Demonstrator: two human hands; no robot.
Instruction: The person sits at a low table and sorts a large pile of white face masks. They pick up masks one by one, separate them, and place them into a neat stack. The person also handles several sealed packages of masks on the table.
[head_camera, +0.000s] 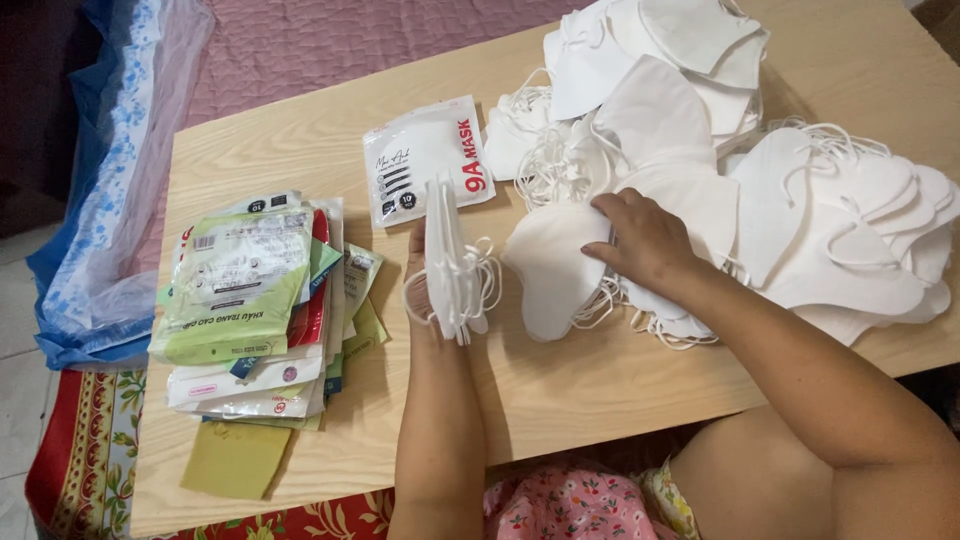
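A stack of sealed packets and a flat white pouch are lying beside a mask heap on the wooden table. The left hand is clasping a mask bundle upright; the right hand is pressing spread fingers onto the heap's edge.

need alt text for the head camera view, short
A person's left hand holds a small upright stack of white face masks while the right hand rests on a large pile of loose masks on a wooden table. Packaged masks sit stacked at left.
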